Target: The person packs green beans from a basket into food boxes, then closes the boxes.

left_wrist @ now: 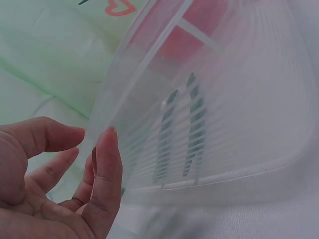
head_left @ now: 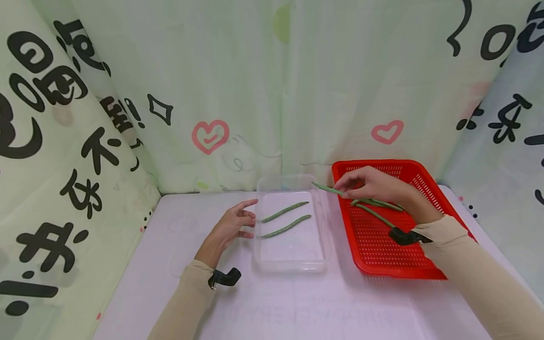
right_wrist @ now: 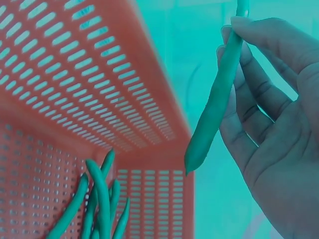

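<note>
A green bean (right_wrist: 212,109) is pinched between the thumb and fingers of my right hand (head_left: 378,186), above the left rim of the red basket (head_left: 357,255). In the right wrist view, several more green beans (right_wrist: 102,199) lie inside that basket. Left of it stands a clear plastic box (head_left: 291,267), where two green beans (head_left: 286,226) lie apart, slanting the same way. My left hand (head_left: 231,224) is at the box's left side, its fingers loosely bent and nothing held between them; whether the fingertips touch the box wall I cannot tell.
The box and basket stand side by side on a white table (head_left: 263,302). A pale green printed curtain (head_left: 255,94) rises behind them, with more printed cloth at the left and right sides. A black wrist strap (head_left: 225,277) shows on the left arm.
</note>
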A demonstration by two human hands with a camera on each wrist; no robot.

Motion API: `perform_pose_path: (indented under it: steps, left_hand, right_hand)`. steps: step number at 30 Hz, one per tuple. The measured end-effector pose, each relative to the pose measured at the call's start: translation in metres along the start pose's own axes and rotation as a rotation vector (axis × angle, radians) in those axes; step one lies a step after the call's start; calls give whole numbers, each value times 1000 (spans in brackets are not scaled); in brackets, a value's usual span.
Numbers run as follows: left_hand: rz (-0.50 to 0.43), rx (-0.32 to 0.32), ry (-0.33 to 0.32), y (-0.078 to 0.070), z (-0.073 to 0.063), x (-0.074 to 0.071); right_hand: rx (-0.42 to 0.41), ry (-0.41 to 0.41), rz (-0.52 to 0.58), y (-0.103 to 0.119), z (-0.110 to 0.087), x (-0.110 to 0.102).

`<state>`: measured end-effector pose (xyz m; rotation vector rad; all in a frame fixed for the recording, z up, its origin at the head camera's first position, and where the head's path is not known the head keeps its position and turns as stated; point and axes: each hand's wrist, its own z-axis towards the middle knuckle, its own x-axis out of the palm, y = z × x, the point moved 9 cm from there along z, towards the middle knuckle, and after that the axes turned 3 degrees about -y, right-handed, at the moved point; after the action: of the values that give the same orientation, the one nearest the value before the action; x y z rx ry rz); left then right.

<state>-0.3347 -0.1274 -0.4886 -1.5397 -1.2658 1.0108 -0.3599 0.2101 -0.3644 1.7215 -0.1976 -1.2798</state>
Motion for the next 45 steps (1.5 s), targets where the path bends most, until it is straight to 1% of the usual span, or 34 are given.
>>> perform_pose_path:
  steps: [3, 7, 14, 20, 30, 37, 45]
  left_hand:
    - [-11, 17, 16, -1, 0, 1]
    - [-17, 22, 21, -2, 0, 1]
    - [-6, 12, 14, -1, 0, 0]
    - [-5, 6, 23, 0, 0, 0]
    - [-9, 5, 31, -1, -1, 0]
    - [-16, 10, 34, -3, -2, 2]
    - [-14, 14, 32, -2, -2, 1]
  right_hand:
    - [-15, 1, -1, 4, 4, 2]
    - [-35, 12, 18, 10, 8, 7]
    - [-68, 45, 56, 19, 16, 16]
    - [-85, 68, 56, 28, 23, 26]
    - [-150, 106, 29, 42, 47, 41]
    - [-166, 159, 48, 51, 62, 55]
    - [-207, 203, 72, 61, 73, 72]
